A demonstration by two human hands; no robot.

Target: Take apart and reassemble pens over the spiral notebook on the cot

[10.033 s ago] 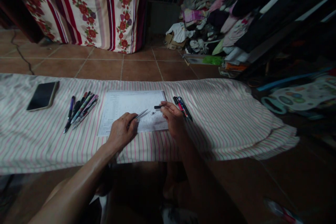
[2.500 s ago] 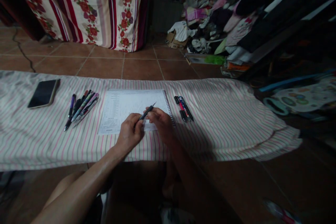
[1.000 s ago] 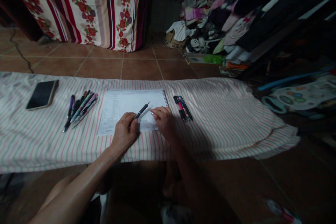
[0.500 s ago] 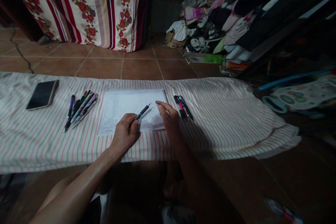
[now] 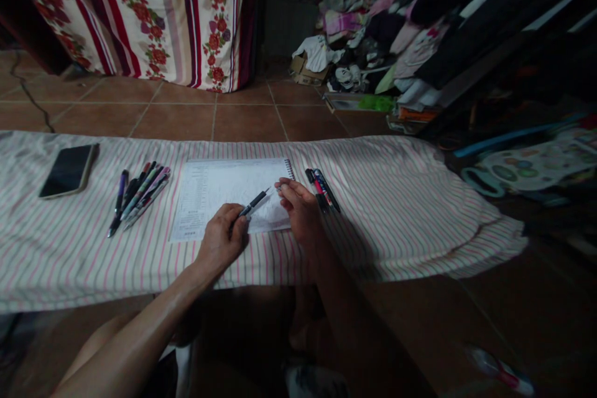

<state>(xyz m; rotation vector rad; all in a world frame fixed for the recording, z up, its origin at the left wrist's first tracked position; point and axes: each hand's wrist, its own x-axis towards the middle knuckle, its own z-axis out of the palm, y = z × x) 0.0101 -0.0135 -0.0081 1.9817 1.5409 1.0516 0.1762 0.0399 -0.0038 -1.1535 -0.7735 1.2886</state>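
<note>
My left hand [image 5: 225,230] is closed around a dark pen [image 5: 253,202]. The pen slants up to the right, its thin bare tip pointing toward my right hand. My right hand [image 5: 300,205] has its thumb and fingers pinched at a small shiny piece [image 5: 280,187], too small to name. A short gap separates the pen tip from those fingertips. Beneath both hands lies a spiral-bound notebook [image 5: 233,174] with a printed column down its left side. Several pens [image 5: 142,193] are bunched left of it, and a few more pens [image 5: 323,189] lie close by my right hand.
A phone [image 5: 69,170] rests at the left on the striped cloth [image 5: 396,211] covering the table. Beyond it are the tiled floor [image 5: 177,115], a flowered curtain [image 5: 177,12] and a heap of clothes [image 5: 373,31]. A bottle-like object [image 5: 501,370] lies on the floor at lower right.
My right hand's fingers have curled in more closely around the small piece. The left hand still grips the pen in nearly the same place. The view has shifted slightly.
</note>
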